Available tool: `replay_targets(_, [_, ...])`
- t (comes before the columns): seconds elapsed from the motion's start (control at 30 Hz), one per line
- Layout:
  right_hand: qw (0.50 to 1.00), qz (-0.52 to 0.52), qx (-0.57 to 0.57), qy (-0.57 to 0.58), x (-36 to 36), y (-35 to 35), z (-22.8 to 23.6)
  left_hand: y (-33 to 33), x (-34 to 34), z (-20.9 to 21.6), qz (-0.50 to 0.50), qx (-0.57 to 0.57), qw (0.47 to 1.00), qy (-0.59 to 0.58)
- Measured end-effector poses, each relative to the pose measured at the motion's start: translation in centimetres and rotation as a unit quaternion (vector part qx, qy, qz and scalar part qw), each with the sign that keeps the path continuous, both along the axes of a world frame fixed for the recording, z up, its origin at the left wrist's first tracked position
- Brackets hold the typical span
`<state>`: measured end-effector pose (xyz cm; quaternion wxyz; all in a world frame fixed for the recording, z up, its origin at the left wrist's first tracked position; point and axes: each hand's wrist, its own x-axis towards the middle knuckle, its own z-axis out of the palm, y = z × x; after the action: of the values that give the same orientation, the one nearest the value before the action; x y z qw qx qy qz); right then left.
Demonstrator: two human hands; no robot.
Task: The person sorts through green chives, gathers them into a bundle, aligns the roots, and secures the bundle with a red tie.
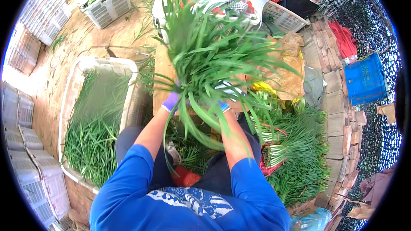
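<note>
A big loose bunch of long flat green leaves, looking like garlic chives (201, 55), fans out over a wooden board (162, 70) in front of me. My left hand (171, 101), in a purple glove, grips the bunch low on its left side. On the other side, my right hand (224, 107) is at the bunch too, closed about it as far as I can see. Drooping leaves cover most of the fingers of both hands. Some leaf tips are smeared by motion, and several strands hang over my forearms.
Left of my legs, a white crate (129, 90) holds loose leaves. At my right lie tied green bundles (295, 154) beside a brick edging (336, 115). Brown paper (287, 70) lies beyond the board. A blue box (365, 79) stands far right; stacked crates (40, 175) stand far left.
</note>
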<state>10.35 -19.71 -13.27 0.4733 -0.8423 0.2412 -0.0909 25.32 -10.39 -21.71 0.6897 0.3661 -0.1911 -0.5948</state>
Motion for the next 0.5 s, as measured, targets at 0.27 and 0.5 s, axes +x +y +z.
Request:
replay_targets(0.27, [0.992,0.064,0.054,-0.090,1.9,-1.1,-3.7,-1.5,2.5,-3.9,-0.046,-0.069,0.853,-0.514])
replay_targets(0.5, [0.971,-0.041,-0.234,-0.039,3.1,-2.1,-2.8,-1.2,0.8,5.3,-0.003,0.016,0.937,-0.349])
